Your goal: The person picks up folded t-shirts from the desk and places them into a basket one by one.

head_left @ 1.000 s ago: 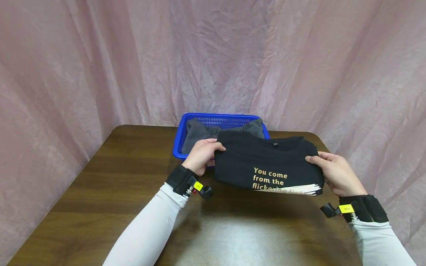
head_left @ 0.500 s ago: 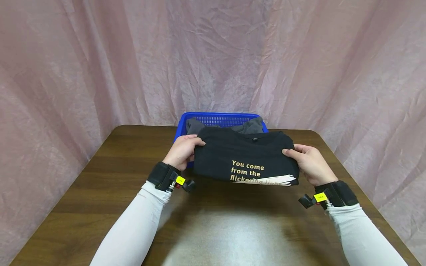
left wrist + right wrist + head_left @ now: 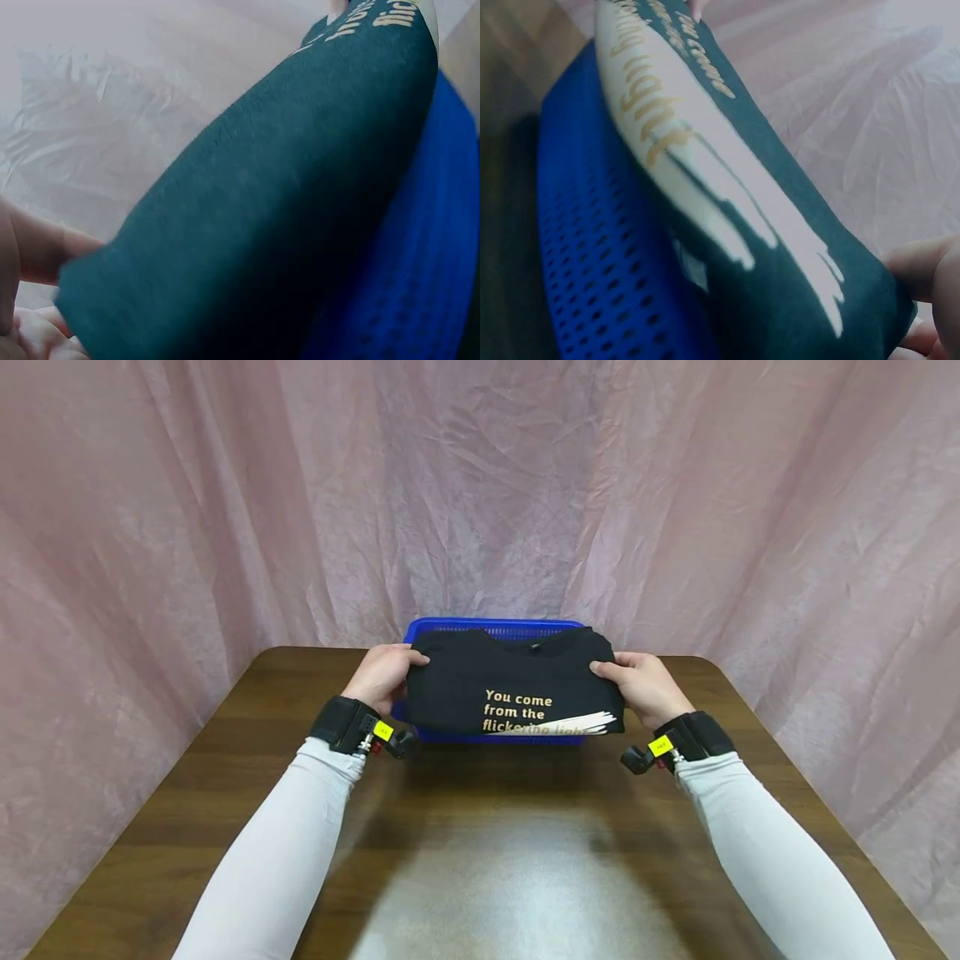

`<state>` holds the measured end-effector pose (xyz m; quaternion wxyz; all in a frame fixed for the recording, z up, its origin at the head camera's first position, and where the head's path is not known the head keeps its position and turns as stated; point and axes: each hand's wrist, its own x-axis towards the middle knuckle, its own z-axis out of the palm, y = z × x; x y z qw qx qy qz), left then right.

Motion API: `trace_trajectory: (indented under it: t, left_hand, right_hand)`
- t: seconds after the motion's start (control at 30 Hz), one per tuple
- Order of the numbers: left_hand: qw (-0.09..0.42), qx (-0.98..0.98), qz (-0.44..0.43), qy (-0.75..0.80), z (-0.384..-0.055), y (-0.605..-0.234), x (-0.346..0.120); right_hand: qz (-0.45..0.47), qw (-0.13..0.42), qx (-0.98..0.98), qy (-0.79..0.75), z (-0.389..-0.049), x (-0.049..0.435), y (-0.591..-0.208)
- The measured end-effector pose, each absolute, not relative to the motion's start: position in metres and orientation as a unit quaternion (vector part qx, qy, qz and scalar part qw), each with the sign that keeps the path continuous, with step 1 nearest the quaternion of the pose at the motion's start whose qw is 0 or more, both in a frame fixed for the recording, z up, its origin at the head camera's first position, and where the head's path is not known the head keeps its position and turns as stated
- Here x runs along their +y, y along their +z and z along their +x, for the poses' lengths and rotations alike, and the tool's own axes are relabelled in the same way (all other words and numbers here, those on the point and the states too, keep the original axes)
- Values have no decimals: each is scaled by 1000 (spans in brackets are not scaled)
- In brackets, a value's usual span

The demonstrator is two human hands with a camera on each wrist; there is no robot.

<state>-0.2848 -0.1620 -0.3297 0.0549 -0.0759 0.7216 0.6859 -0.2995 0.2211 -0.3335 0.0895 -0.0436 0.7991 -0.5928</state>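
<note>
A folded black T-shirt (image 3: pixel 517 672) with gold lettering and a white brush-stroke print is stretched between both hands. My left hand (image 3: pixel 382 675) pinches its left edge, thumb on top. At the opposite edge my right hand (image 3: pixel 643 683) grips it the same way. Behind and below the shirt stands a blue plastic basket (image 3: pixel 498 625), mostly covered by it in the head view. In the right wrist view the basket's perforated wall (image 3: pixel 607 255) shows right beneath the shirt. The grey cloth inside is hidden now.
The brown wooden table (image 3: pixel 480 843) reaches from the front to the basket near its far edge. A pink curtain (image 3: pixel 480 485) hangs behind and along both sides.
Both hands have carried the black T-shirt left and farther away, from the basket's front right to over it. The grey cloth in the basket has gone out of sight behind the shirt.
</note>
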Motion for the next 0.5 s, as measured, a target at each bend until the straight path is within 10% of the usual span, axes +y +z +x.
trace_trajectory:
  t: [0.5]
  left_hand:
    - [19, 750, -107, 652, -313, -330, -160]
  right_hand:
    - [-8, 67, 863, -500, -349, 188, -337]
